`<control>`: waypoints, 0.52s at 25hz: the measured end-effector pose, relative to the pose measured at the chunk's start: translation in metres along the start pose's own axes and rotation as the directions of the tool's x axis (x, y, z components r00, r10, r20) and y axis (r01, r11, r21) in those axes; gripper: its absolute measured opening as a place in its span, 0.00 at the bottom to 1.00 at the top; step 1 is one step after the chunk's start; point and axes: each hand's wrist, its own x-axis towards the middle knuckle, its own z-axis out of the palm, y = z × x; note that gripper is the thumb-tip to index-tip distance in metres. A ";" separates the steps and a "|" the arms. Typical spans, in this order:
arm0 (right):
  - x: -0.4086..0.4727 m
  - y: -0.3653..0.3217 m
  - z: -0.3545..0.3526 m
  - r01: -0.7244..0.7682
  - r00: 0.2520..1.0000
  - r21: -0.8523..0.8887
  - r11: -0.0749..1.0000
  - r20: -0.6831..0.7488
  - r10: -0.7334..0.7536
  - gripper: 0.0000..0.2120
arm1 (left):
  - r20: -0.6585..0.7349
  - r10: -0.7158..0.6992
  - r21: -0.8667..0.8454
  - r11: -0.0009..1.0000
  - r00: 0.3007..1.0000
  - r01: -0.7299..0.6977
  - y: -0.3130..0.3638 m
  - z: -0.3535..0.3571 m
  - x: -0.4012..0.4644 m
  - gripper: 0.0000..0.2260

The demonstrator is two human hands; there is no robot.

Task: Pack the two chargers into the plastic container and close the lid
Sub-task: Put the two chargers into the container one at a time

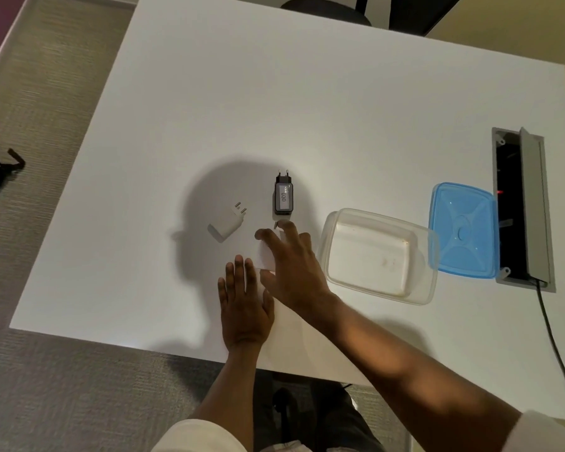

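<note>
A white charger point(227, 224) lies on the white table point(274, 109), prongs pointing up and right. Right of it a black charger point(283, 198) with a small display lies with its prongs away from me. My right hand point(291, 269) reaches in over another white charger point(265, 256); thumb and fingers sit around it, and a metal prong shows at the fingertips. My left hand point(245, 308) rests flat on the table beside it, holding nothing. The clear plastic container point(421, 288) stands open to the right, with its blue lid point(463, 230) lying beyond it.
An open cable hatch point(521, 203) is set into the table at the far right, partly under the lid, and a black cable point(555, 347) runs from it off the near edge. A dark chair point(327, 9) stands at the table's far side.
</note>
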 end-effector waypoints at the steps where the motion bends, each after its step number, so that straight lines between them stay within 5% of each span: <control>1: -0.008 -0.001 -0.013 0.026 0.999 0.013 1.000 -0.034 -0.026 0.30 | -0.004 0.003 -0.003 1.000 1.000 -0.003 -0.001 -0.001 0.000 0.31; 6: -0.058 0.043 -0.080 -0.073 0.991 -0.011 0.997 -0.112 0.072 0.31 | -0.029 0.016 -0.058 0.998 0.999 -0.017 0.016 -0.005 -0.003 0.31; 13: -0.049 0.118 -0.079 -0.282 0.955 -0.067 0.957 0.074 0.287 0.31 | -0.041 0.000 -0.075 0.997 0.999 -0.004 0.005 -0.006 -0.004 0.32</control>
